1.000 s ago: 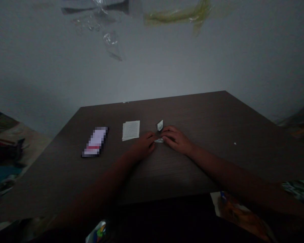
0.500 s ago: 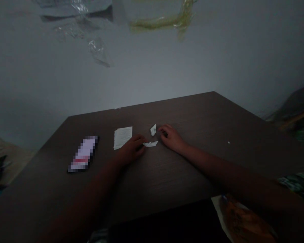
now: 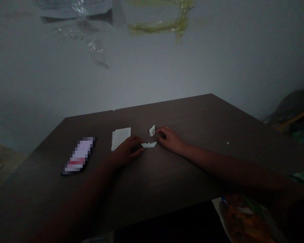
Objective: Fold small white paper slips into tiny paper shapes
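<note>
Dark tabletop [image 3: 192,118] stretches wide to its edges around curled hands [image 3: 128,151] [image 3: 169,139] flanking folded paper [image 3: 149,145], grip unclear.

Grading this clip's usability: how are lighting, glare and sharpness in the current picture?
Head view: dim overall, the left forearm fading into darkness below; head view: small bright glints on the clear tape; head view: the phone screen pixelated into blocks; head view: print on the sheets unreadable, yet the folded paper by the left hand keeps its outline.

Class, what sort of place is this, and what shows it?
Probably a room at home: a brown table, bearing a phone and folded papers, stands by a wall with yellow tape.
</note>
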Demonstrator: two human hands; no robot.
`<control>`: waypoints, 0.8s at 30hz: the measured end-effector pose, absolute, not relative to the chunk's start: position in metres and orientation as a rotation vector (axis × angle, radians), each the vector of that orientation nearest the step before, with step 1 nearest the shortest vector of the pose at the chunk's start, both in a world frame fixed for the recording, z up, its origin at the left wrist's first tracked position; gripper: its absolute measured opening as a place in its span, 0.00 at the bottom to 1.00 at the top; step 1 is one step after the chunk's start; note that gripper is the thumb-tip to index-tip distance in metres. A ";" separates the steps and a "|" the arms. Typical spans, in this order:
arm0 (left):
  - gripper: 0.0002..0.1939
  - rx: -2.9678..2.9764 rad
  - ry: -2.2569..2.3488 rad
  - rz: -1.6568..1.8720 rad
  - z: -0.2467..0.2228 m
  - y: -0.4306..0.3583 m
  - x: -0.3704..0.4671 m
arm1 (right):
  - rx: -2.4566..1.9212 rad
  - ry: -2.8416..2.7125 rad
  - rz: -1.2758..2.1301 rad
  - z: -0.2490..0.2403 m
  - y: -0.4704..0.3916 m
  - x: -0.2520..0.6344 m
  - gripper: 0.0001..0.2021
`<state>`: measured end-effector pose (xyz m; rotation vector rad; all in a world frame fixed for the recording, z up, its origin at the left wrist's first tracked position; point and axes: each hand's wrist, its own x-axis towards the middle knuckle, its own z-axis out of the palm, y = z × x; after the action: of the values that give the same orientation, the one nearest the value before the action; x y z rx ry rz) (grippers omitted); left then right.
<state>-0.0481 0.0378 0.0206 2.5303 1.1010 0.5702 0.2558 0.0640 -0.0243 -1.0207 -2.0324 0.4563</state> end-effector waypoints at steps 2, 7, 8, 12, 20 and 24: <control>0.15 2.532 1.092 0.583 0.019 0.038 -0.048 | -0.993 -2.031 0.448 -0.021 0.061 0.257 0.12; 0.14 2.537 1.066 0.597 0.016 0.038 -0.045 | -0.904 -2.054 0.448 -0.018 0.058 0.256 0.08; 0.14 2.540 1.061 0.601 0.016 0.037 -0.044 | -0.895 -2.056 0.447 -0.018 0.059 0.256 0.08; 0.13 2.555 1.059 0.643 0.017 0.034 -0.040 | -0.889 -2.120 0.408 -0.021 0.061 0.255 0.09; 0.12 2.572 1.030 0.685 0.016 0.028 -0.037 | -0.946 -2.333 0.254 -0.021 0.052 0.253 0.15; 0.12 2.572 1.019 0.687 0.015 0.026 -0.037 | -0.956 -2.368 0.234 -0.020 0.053 0.252 0.15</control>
<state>-0.0367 0.0258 0.0149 2.5721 1.0190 0.6872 0.2519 0.0528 -0.0198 -0.9560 -2.3678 0.2343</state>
